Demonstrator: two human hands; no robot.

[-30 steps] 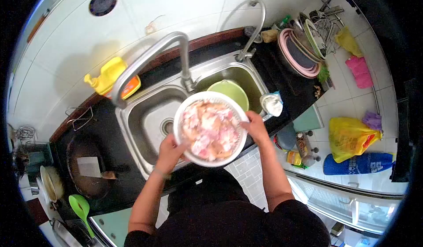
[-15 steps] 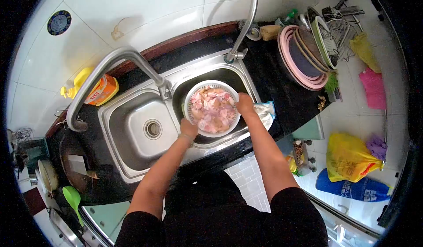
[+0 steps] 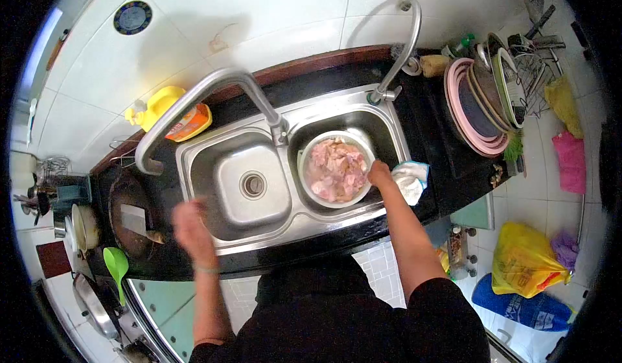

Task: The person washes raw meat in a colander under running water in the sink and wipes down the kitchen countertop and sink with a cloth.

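Observation:
A white colander (image 3: 371, 148) full of raw, pinkish meat pieces (image 3: 335, 170) sits in the right basin of the steel sink. My right hand (image 3: 380, 174) grips the colander's right rim, fingers closed on it. Well away from the colander, my left hand (image 3: 193, 230) is raised over the front left corner of the sink, near the left basin (image 3: 223, 214). Motion blurs its fingers, and nothing shows in it.
A large curved faucet (image 3: 214, 81) arches over the left basin; a thinner tap (image 3: 414, 32) stands behind the right. Nearby are an orange detergent bottle (image 3: 188, 122), a cutting board (image 3: 123, 198) with a cleaver (image 3: 133, 220), stacked basins (image 3: 453, 97) and a white packet (image 3: 409, 185).
My left hand has let go of the colander's rim and moved left, past the left basin. My right hand still holds the colander. The view has shifted, so the sink appears farther right.

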